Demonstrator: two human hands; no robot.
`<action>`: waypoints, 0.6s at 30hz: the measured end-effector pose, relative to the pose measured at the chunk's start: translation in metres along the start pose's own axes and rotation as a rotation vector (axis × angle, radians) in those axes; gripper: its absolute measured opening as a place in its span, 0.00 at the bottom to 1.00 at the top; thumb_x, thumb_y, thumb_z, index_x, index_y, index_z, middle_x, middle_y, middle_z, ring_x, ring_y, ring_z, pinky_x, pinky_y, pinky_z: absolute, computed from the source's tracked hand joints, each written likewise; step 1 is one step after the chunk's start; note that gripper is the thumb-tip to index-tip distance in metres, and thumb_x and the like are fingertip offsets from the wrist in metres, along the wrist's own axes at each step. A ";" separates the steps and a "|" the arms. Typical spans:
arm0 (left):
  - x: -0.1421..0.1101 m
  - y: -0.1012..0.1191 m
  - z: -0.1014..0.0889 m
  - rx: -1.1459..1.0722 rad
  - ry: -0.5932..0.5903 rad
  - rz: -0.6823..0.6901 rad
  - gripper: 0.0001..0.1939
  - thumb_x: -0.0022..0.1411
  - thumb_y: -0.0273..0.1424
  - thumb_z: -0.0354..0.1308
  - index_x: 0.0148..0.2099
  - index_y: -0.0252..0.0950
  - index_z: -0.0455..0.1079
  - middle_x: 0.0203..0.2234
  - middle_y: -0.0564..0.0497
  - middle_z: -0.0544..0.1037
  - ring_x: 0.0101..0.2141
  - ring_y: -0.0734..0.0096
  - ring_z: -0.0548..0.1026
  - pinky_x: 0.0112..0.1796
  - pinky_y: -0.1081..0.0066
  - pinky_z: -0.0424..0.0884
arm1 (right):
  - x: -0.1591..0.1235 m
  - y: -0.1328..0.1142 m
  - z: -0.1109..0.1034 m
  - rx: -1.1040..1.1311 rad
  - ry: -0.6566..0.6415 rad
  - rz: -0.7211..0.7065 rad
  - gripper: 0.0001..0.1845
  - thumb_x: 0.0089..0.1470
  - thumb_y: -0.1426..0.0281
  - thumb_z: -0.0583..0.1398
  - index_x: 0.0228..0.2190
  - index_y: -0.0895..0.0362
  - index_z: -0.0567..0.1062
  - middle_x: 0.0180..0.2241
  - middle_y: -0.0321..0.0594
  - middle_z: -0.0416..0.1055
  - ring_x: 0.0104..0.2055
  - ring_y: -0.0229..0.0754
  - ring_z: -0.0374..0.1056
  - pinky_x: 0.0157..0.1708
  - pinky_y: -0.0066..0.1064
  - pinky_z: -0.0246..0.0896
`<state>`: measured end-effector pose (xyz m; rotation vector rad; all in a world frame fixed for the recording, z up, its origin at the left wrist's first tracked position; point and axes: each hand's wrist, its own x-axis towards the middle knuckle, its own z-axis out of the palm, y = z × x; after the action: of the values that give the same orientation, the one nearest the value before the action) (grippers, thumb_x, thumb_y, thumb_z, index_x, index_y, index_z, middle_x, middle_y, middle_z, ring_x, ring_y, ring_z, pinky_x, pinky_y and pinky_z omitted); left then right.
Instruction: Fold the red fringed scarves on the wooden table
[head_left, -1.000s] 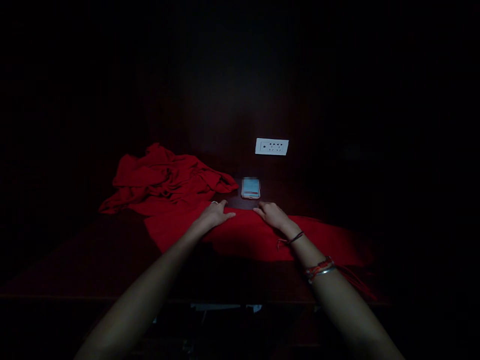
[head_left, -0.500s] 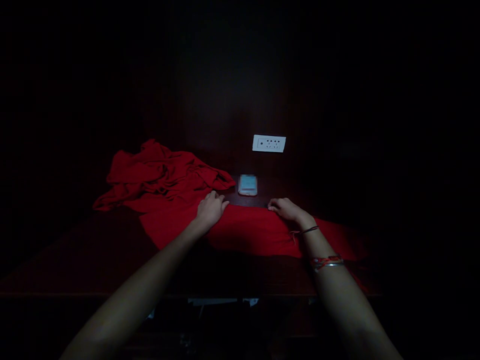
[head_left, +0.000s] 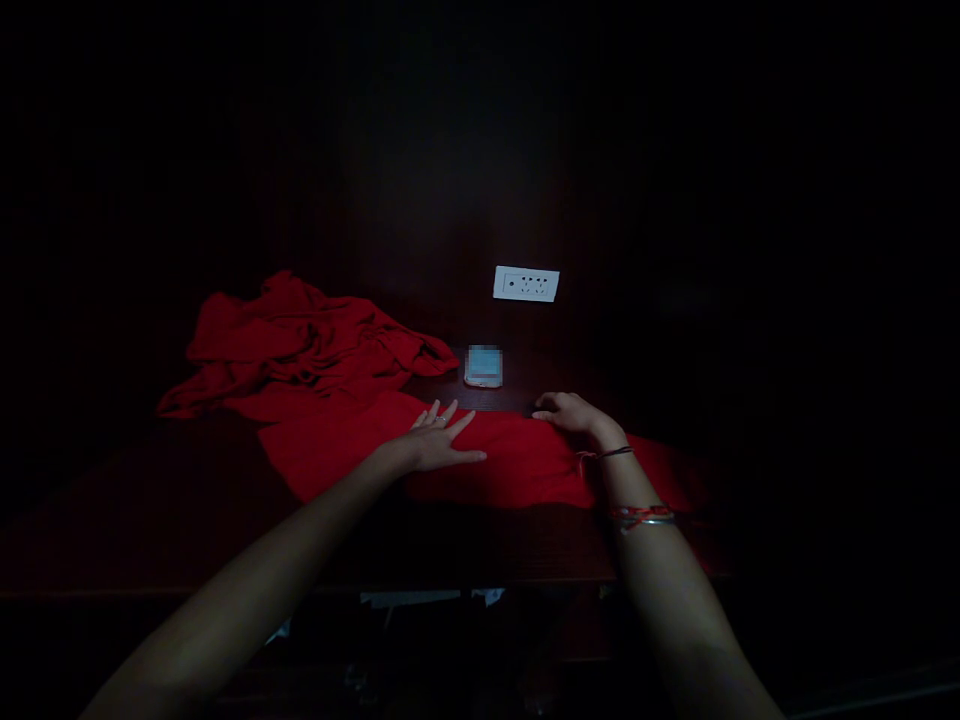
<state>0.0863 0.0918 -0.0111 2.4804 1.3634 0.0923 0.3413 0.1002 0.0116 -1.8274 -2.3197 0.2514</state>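
A red cloth (head_left: 510, 465) lies across the dark table, its near part spread fairly flat and its far left part in a crumpled heap (head_left: 300, 340). My left hand (head_left: 442, 445) rests on the flat part with its fingers spread, a ring on one finger. At the far edge of the cloth, my right hand (head_left: 566, 412) has its fingers curled and closed on that edge. Red and dark bands circle my right wrist and forearm. The cloth's right end fades into shadow behind my right arm.
A phone (head_left: 484, 367) with a lit, blurred screen lies behind the cloth. On the dark wall beyond is a white power socket (head_left: 526, 283). The table's front edge (head_left: 495, 582) runs below the cloth, with dim, pale items beneath it. The surroundings are very dark.
My left hand has come back from the cloth's far edge and opened flat on it. My right hand stays at the far edge. The view has shifted slightly.
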 end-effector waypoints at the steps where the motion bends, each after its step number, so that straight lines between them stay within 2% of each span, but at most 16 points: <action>1: 0.000 0.000 0.000 0.004 0.000 0.003 0.46 0.42 0.59 0.43 0.59 0.41 0.40 0.57 0.45 0.35 0.54 0.48 0.31 0.50 0.54 0.39 | -0.002 -0.001 -0.003 0.031 -0.013 -0.004 0.13 0.46 0.67 0.56 0.37 0.57 0.69 0.38 0.41 0.69 0.37 0.39 0.65 0.35 0.25 0.57; 3: 0.000 -0.001 0.001 0.013 0.008 0.010 0.45 0.43 0.59 0.42 0.59 0.42 0.40 0.57 0.45 0.35 0.54 0.48 0.30 0.50 0.54 0.38 | -0.005 -0.002 -0.007 0.123 0.003 -0.024 0.14 0.45 0.72 0.56 0.37 0.58 0.68 0.34 0.38 0.70 0.33 0.36 0.65 0.31 0.24 0.58; 6: 0.001 -0.004 0.003 0.019 0.029 0.018 0.44 0.44 0.59 0.42 0.59 0.42 0.40 0.57 0.45 0.36 0.54 0.48 0.31 0.50 0.54 0.38 | -0.007 -0.004 -0.010 0.240 0.116 -0.044 0.14 0.45 0.74 0.53 0.38 0.59 0.67 0.31 0.37 0.69 0.29 0.34 0.64 0.27 0.23 0.57; 9: 0.003 -0.007 0.005 0.019 0.035 0.015 0.44 0.44 0.59 0.42 0.59 0.42 0.40 0.57 0.46 0.35 0.54 0.48 0.30 0.50 0.54 0.39 | -0.008 -0.004 -0.013 0.186 0.189 -0.029 0.13 0.45 0.76 0.52 0.36 0.60 0.68 0.31 0.38 0.69 0.30 0.34 0.64 0.29 0.23 0.57; 12: 0.005 -0.009 0.007 0.031 0.032 0.006 0.45 0.43 0.59 0.41 0.59 0.43 0.39 0.57 0.46 0.34 0.54 0.46 0.30 0.49 0.53 0.39 | -0.009 -0.004 -0.012 -0.007 0.147 -0.001 0.16 0.41 0.79 0.54 0.36 0.58 0.69 0.34 0.40 0.69 0.35 0.37 0.63 0.35 0.25 0.56; 15: 0.005 -0.009 0.007 0.045 0.032 -0.004 0.45 0.43 0.60 0.40 0.59 0.44 0.38 0.57 0.46 0.35 0.54 0.45 0.31 0.49 0.53 0.40 | -0.013 -0.002 -0.010 -0.121 0.117 -0.004 0.14 0.44 0.73 0.55 0.37 0.58 0.70 0.38 0.43 0.67 0.39 0.39 0.62 0.38 0.25 0.54; 18: 0.005 -0.008 0.005 0.070 0.024 -0.011 0.44 0.43 0.60 0.38 0.59 0.44 0.38 0.57 0.46 0.35 0.54 0.46 0.32 0.49 0.54 0.40 | -0.022 0.005 -0.008 -0.168 -0.023 -0.025 0.13 0.47 0.69 0.53 0.35 0.59 0.71 0.37 0.44 0.68 0.37 0.39 0.63 0.36 0.24 0.54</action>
<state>0.0839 0.0986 -0.0189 2.5359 1.4132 0.0731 0.3530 0.0806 0.0171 -1.8770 -2.4453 0.0762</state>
